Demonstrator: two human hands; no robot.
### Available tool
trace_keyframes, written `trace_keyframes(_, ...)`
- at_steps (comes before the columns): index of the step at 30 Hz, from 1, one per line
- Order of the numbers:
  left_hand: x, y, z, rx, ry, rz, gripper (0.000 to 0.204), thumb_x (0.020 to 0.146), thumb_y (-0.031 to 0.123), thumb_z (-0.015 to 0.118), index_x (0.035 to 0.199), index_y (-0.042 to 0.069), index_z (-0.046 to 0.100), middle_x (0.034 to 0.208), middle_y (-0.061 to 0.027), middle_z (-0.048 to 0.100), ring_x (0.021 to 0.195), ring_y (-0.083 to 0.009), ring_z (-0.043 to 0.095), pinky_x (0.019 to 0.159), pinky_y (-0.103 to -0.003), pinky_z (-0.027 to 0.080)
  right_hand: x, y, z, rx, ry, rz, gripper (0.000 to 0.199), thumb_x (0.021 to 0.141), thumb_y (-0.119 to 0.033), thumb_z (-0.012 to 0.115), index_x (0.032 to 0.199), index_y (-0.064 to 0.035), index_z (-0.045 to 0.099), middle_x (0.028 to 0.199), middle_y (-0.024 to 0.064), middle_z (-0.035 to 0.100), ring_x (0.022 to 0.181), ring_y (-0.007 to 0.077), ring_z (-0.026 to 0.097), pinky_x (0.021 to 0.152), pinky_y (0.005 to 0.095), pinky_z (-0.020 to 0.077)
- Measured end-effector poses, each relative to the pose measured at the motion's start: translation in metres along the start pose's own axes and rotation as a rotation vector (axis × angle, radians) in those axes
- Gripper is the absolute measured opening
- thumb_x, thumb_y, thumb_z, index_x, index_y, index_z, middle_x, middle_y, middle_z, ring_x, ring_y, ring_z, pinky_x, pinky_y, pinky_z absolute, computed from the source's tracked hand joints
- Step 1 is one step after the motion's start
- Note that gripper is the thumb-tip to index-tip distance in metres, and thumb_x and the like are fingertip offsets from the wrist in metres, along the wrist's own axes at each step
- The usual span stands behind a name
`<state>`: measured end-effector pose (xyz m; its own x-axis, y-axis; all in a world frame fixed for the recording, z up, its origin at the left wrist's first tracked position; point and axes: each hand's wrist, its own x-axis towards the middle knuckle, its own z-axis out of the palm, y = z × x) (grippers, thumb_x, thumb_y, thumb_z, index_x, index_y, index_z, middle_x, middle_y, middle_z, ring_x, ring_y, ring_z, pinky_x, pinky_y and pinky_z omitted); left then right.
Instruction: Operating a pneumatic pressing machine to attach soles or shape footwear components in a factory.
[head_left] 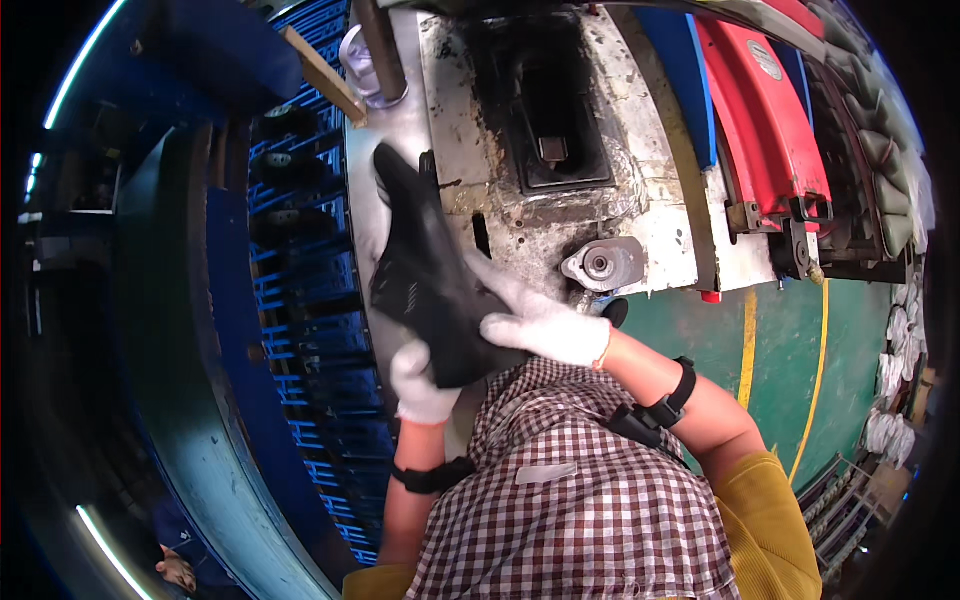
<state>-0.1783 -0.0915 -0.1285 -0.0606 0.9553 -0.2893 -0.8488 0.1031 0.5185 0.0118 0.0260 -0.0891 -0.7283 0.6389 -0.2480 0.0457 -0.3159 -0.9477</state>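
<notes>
A: Where's the black boot [415, 275]?

B: Between the two gloved hands, just beyond the checked apron [590, 480], its toe pointing away from the wearer.

A: How do the fingers sit?

B: The left hand [422, 385] is curled round the lower left edge, some fingertips hidden; the right hand [545, 325] has thumb and forefinger spread, gripping the boot's right side.

A: Any advice on handling it?

B: The material looks soft, so I'd support it low with the left, steady it lightly with the right, and mind the toe near the brown post [380, 55] beside the stained bench [660, 215]
</notes>
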Motion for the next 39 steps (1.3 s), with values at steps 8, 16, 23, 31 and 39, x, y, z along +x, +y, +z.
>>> trace_keyframes(8, 0.069, 0.035, 0.11, 0.755, 0.023, 0.6, 0.076, 0.109, 0.023, 0.052, 0.172, 0.0, 0.017, 0.173, -0.0252, 0.032, 0.162, -0.0339, 0.03, 0.133, -0.048, 0.02, 0.054, -0.03, -0.108, -0.298, 0.672, -0.273, 0.087, 0.09, -0.032, 0.079, 0.165, -0.0064, 0.043, 0.154, 0.026, 0.054, 0.132, 0.0328, 0.064, 0.113, 0.0445, 0.0496)
trace_keyframes(16, 0.06, 0.072, 0.159, 0.878, 0.056, 0.929, 0.082, 0.1, 0.011, 0.06, 0.171, 0.002, 0.02, 0.17, -0.0261, 0.036, 0.16, -0.04, 0.035, 0.132, -0.053, 0.023, 0.114, -0.034, -0.141, -1.185, 0.827, 0.079, 0.073, 0.087, -0.045, 0.076, 0.153, -0.0211, 0.059, 0.128, 0.0257, 0.06, 0.123, 0.0432, 0.063, 0.101, 0.0504, 0.0573)
trace_keyframes(23, 0.075, 0.108, 0.21, 1.032, -0.065, 1.161, 0.076, 0.105, 0.024, 0.06, 0.169, -0.001, 0.027, 0.165, -0.0264, 0.044, 0.156, -0.0394, 0.041, 0.131, -0.054, 0.025, 0.12, -0.025, -0.137, -1.231, 0.816, 0.085, 0.075, 0.086, -0.044, 0.076, 0.154, -0.0206, 0.057, 0.128, 0.0238, 0.061, 0.122, 0.0418, 0.063, 0.095, 0.0503, 0.06)
trace_keyframes(31, 0.163, 0.151, 0.327, 1.465, -0.478, 1.285, 0.062, 0.101, 0.022, 0.067, 0.156, 0.0, 0.048, 0.148, -0.022, 0.058, 0.139, -0.0328, 0.055, 0.119, -0.043, 0.042, 0.115, -0.034, -0.134, -1.167, 0.8, 0.141, 0.079, 0.086, -0.049, 0.076, 0.158, -0.0231, 0.054, 0.142, 0.0261, 0.057, 0.132, 0.0434, 0.059, 0.104, 0.0528, 0.0569)
trace_keyframes(39, 0.198, 0.138, 0.38, 2.008, -0.615, 1.253, 0.035, 0.101, 0.031, 0.06, 0.123, 0.005, 0.069, 0.106, -0.0234, 0.074, 0.103, -0.0428, 0.071, 0.092, -0.048, 0.056, 0.098, -0.023, -0.131, -1.297, 0.821, 0.033, 0.088, 0.082, -0.05, 0.083, 0.158, -0.0222, 0.051, 0.159, 0.0241, 0.045, 0.135, 0.0414, 0.057, 0.104, 0.0524, 0.0562)
